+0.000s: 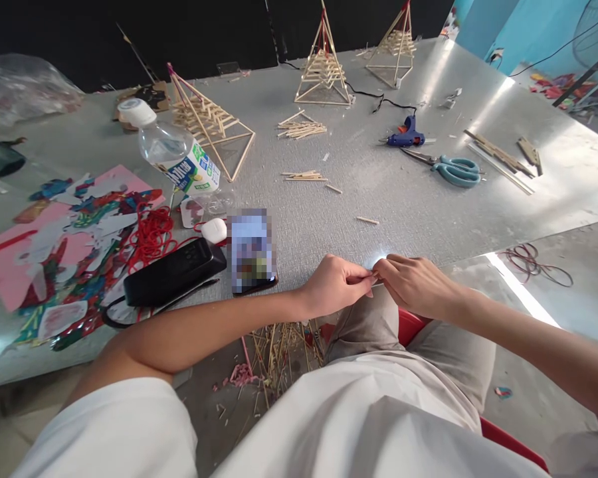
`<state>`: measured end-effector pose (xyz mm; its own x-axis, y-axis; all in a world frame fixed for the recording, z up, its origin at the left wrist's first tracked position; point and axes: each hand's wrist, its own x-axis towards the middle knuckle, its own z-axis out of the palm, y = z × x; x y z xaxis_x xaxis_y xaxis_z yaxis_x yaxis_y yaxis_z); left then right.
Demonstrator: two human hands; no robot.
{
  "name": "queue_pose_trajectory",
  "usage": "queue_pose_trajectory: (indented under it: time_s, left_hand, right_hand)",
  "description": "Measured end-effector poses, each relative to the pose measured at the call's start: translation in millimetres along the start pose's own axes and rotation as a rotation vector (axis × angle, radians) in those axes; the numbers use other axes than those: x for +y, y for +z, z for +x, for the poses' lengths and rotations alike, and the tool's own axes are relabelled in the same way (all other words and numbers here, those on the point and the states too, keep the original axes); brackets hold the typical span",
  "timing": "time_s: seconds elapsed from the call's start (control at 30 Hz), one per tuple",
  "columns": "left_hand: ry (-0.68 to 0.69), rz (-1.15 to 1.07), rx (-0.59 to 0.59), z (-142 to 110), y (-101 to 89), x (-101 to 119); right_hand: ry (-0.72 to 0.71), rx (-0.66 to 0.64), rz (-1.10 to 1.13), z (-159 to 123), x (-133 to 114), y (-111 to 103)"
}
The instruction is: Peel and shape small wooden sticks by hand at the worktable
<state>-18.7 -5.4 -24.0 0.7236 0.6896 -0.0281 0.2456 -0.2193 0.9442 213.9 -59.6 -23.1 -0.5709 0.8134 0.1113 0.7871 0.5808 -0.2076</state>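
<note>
Head camera view: a small piece (373, 277), mostly hidden, sits between the person's fingertips at the table's (299, 206) near edge. The left hand (331, 285) and right hand (418, 282) meet there, both pinching it; its material cannot be told. It looks very light and probably slender, so a gentle fingertip hold near each end should suit it, with a hard squeeze risking a bend or snap. Beyond the hands lies a loose short stick (367, 220), then a stick pile (303, 129); these look stiff but brittle, best lifted by the middle. The nearest stick frame (204, 119) appears light and fragile at its joints, so its thicker outer sticks offer the safer grip.
</note>
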Motion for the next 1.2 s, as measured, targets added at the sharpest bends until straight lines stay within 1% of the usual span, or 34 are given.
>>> queue_pose_trajectory:
  time_s: [0.13, 0.2, 0.4, 0.57, 0.67, 0.77, 0.83, 1.0, 1.1, 1.2]
  left_hand:
    - [-0.005, -0.009, -0.010, -0.3, 0.6, 0.8]
    - [-0.004, -0.022, -0.011, -0.1, 0.9, 1.4]
    - [-0.001, -0.053, 0.010, 0.3, 1.6, 1.7]
    - [0.011, -0.057, 0.030, -0.2, 1.8, 1.3]
    - [0.003, -0.079, 0.035, -0.3, 2.4, 1.6]
    - [-0.032, -0.123, 0.034, -0.4, 2.6, 2.6]
    - [-0.052, -0.136, 0.025, -0.6, 2.2, 3.3]
    - [-0.070, -0.109, 0.008, -1.5, 0.8, 2.0]
    - [-0.043, -0.067, 0.014, -1.7, 0.9, -1.5]
    - [-0.003, -0.056, 0.009, -1.7, 1.3, -4.5]
  right_hand:
    - [-0.047, -0.014, 0.204, 0.0, 7.9, -5.1]
    - [-0.058, -0.023, 0.253, 0.5, 10.4, -7.7]
    - [-0.032, -0.023, 0.225, 0.3, 7.5, -6.6]
    - [0.002, 0.056, 0.157, -1.5, 2.7, 0.4]
    - [-0.008, 0.108, 0.224, -2.6, 2.7, 0.8]
    - [-0.009, 0.094, 0.350, -2.4, 4.3, -1.0]
    - [-0.004, 0.077, 0.389, -1.5, 5.3, -1.2]
    - [-0.031, 0.075, 0.332, 0.4, 5.8, 4.3]
    - [-0.048, 0.094, 0.288, 0.2, 6.7, 8.4]
    - [-0.064, 0.106, 0.334, -0.8, 9.1, 9.3]
